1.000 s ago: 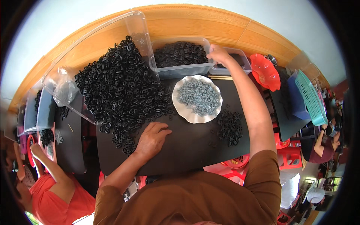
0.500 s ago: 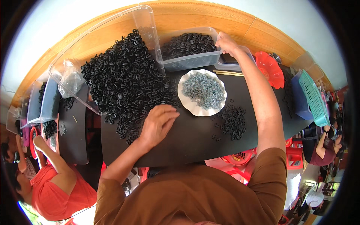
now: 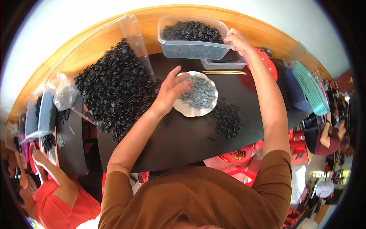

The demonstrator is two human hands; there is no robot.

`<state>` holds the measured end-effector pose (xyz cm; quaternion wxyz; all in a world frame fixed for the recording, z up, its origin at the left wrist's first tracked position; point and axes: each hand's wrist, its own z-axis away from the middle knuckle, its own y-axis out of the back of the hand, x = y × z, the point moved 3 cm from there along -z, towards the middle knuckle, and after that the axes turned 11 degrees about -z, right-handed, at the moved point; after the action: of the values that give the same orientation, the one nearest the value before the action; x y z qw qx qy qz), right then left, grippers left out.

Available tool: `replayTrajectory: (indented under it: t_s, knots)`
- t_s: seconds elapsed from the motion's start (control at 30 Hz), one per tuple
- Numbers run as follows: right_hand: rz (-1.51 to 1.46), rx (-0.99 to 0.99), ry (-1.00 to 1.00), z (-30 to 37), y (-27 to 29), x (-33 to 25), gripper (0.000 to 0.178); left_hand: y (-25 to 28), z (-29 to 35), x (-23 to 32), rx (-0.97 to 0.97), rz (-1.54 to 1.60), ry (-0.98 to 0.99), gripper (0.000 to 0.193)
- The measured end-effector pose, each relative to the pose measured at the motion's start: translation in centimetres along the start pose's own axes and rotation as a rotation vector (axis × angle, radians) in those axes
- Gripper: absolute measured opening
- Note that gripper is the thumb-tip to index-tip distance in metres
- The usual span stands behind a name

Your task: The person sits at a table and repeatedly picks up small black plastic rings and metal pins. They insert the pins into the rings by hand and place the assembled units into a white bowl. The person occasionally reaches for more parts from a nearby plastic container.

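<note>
The left hand (image 3: 170, 91), spread and seemingly empty, has swung forward over the white scalloped plate (image 3: 192, 113). Beyond, the right hand (image 3: 238, 41) grips the clear rectangular plastic bin (image 3: 181, 50), apparently now raised off the black tabletop (image 3: 167, 150), so its small black oval pieces (image 3: 192, 31) travel too.

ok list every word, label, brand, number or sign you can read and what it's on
No text can be read: none on the clear tub in the right hand, the white plate or the teal basket.
The crowded background at far right is too small and blurred to tell.
</note>
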<state>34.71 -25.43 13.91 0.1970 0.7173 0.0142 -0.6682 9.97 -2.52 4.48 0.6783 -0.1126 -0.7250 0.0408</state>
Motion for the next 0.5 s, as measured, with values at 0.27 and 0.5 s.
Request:
replayTrajectory:
  t_s: [0.27, 0.5]
  knots:
    - [-0.026, 0.276, 0.034, 12.2, 13.9, -0.6, 0.016, -5.4, 2.6, -0.5, -0.222, -0.327, -0.111, 0.056]
    - [0.128, 0.64, -0.05, 33.8, 28.6, 0.7, 0.018, -14.0, 6.8, -2.3, -0.542, -0.413, -0.182, 0.048]
